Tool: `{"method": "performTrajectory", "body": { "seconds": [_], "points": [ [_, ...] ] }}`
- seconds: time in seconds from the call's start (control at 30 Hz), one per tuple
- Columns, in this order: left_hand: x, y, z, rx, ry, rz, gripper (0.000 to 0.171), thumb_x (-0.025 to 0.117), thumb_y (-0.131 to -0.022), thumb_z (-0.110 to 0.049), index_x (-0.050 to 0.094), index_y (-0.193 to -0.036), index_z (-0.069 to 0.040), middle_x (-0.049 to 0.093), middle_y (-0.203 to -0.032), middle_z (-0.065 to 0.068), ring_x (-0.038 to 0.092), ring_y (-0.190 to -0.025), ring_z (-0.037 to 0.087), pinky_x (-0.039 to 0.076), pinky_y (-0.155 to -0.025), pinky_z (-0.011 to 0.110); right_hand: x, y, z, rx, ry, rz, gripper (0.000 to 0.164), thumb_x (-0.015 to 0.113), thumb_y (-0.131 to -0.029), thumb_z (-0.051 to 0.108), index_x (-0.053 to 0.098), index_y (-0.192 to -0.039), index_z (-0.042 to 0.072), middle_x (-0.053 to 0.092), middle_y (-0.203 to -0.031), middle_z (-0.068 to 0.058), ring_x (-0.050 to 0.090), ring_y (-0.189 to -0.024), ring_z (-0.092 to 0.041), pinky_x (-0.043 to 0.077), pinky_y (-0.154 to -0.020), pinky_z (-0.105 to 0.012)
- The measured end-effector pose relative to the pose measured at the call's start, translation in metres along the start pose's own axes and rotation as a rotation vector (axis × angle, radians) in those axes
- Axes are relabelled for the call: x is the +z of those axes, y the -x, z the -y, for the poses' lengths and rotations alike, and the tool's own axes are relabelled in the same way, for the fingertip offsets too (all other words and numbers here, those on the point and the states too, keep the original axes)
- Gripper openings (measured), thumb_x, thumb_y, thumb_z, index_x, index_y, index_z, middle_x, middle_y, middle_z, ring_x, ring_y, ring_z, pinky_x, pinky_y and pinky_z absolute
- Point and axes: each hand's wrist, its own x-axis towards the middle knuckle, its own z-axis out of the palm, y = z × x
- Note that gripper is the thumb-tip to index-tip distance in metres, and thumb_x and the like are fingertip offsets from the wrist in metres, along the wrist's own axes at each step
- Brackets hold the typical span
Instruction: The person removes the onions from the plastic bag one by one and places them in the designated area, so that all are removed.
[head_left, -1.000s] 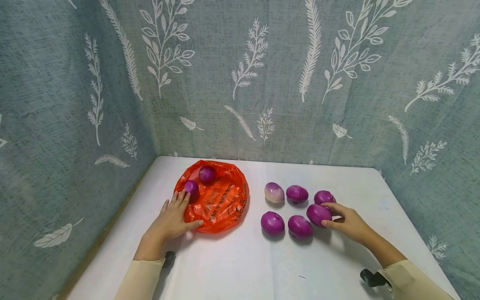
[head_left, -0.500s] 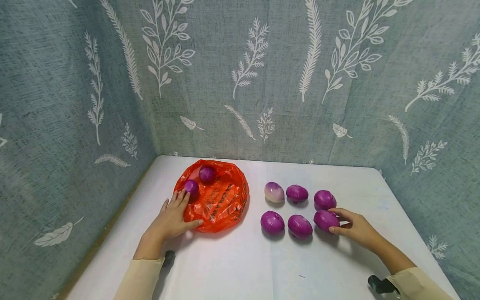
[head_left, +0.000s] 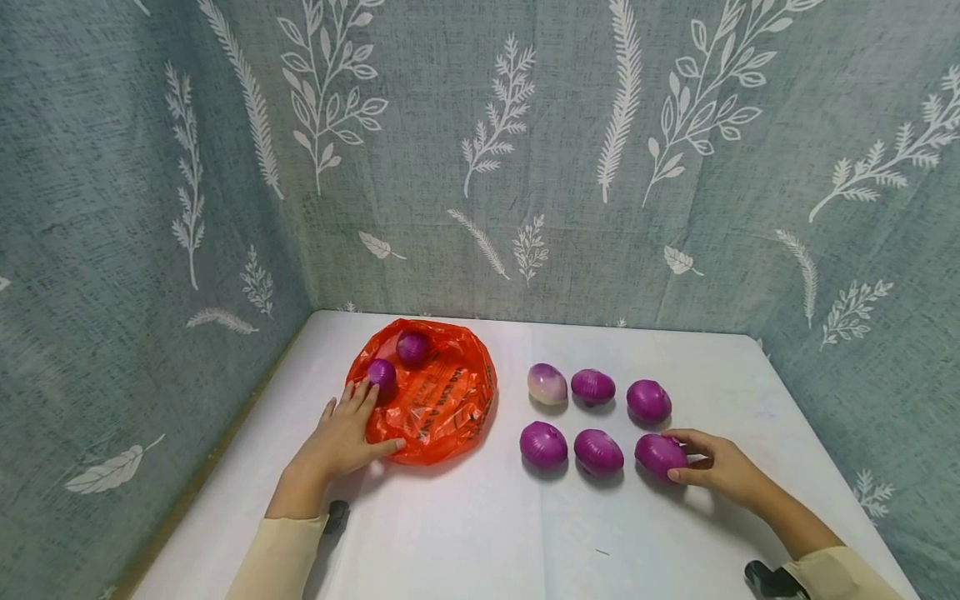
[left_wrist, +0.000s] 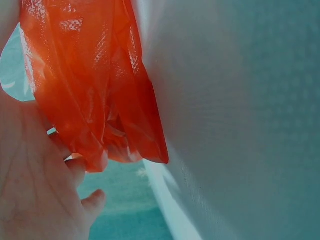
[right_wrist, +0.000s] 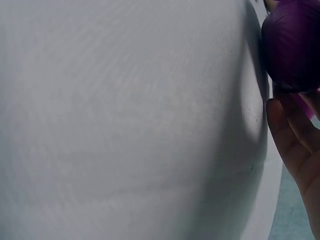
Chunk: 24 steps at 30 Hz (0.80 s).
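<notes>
My right hand point(head_left: 716, 467) holds a purple onion point(head_left: 661, 457) between thumb and fingers, low at the right end of the front row. In the right wrist view the onion point(right_wrist: 294, 46) shows dark at the upper right, with fingers point(right_wrist: 290, 135) under it. At left, my left hand point(head_left: 341, 437) rests with spread fingers on the rim of a red plastic bag point(head_left: 442, 400), its fingertips close to an onion point(head_left: 382, 377) inside. Another onion point(head_left: 412, 347) lies farther back in the bag. The left wrist view shows the bag's folded side point(left_wrist: 95, 80) beside the palm.
Two more onions point(head_left: 543, 446) point(head_left: 598, 453) continue the front row on the white table point(head_left: 465, 533). Behind them lie a paler onion point(head_left: 547, 384), a purple onion point(head_left: 593, 387) and another purple one point(head_left: 648, 402). A leaf-patterned cloth point(head_left: 450, 167) stands behind the table and along both sides.
My right hand has moved the held onion right and toward me, away from the onion behind it, into line with the front row. The left hand and bag have stayed put.
</notes>
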Motion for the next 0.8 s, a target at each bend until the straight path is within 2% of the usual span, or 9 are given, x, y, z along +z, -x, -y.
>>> {"method": "performTrajectory", "body": {
  "seconds": [0.2, 0.33, 0.63, 0.8],
  "points": [
    [-0.0005, 0.0010, -0.0011, -0.009, 0.010, 0.002, 0.117, 0.056, -0.074, -0.080, 0.022, -0.153, -0.001, 0.013, -0.160, 0.020, 0.003, -0.145, 0.044, 0.003, -0.113, 0.062, -0.0006, -0.0008, -0.0001, 0.016, 0.006, 0.000, 0.063, 0.080, -0.081, 0.024, 0.054, -0.134, 0.003, 0.058, -0.126, -0.025, 0.060, -0.108, -0.041, 0.052, -0.086, -0.052],
    [-0.0001, -0.0007, -0.0004, -0.009, 0.002, 0.006, 0.117, 0.054, -0.074, -0.081, 0.021, -0.154, -0.001, 0.012, -0.160, 0.020, 0.003, -0.145, 0.044, 0.003, -0.113, 0.062, -0.0018, -0.0016, -0.0010, 0.015, 0.027, 0.016, 0.063, 0.078, -0.083, 0.024, 0.052, -0.136, 0.003, 0.057, -0.128, -0.025, 0.057, -0.112, -0.045, 0.049, -0.087, -0.057],
    [-0.0008, 0.0002, -0.0002, -0.003, 0.011, 0.005, 0.116, 0.055, -0.075, -0.080, 0.021, -0.153, 0.000, 0.012, -0.160, 0.021, 0.003, -0.145, 0.044, 0.003, -0.113, 0.062, 0.0007, -0.0002, -0.0030, 0.084, 0.023, 0.045, 0.068, 0.080, -0.081, 0.029, 0.050, -0.136, 0.001, 0.059, -0.125, -0.023, 0.060, -0.108, -0.039, 0.051, -0.088, -0.053],
    [-0.0006, -0.0007, 0.0005, 0.001, 0.016, 0.002, 0.115, 0.056, -0.076, -0.078, 0.022, -0.153, 0.001, 0.012, -0.160, 0.021, 0.003, -0.144, 0.044, 0.003, -0.113, 0.061, 0.0014, 0.0014, -0.0026, 0.106, 0.094, 0.031, 0.068, 0.077, -0.084, 0.034, 0.049, -0.138, 0.001, 0.062, -0.119, -0.020, 0.063, -0.102, -0.032, 0.052, -0.084, -0.051]
  ]
}}
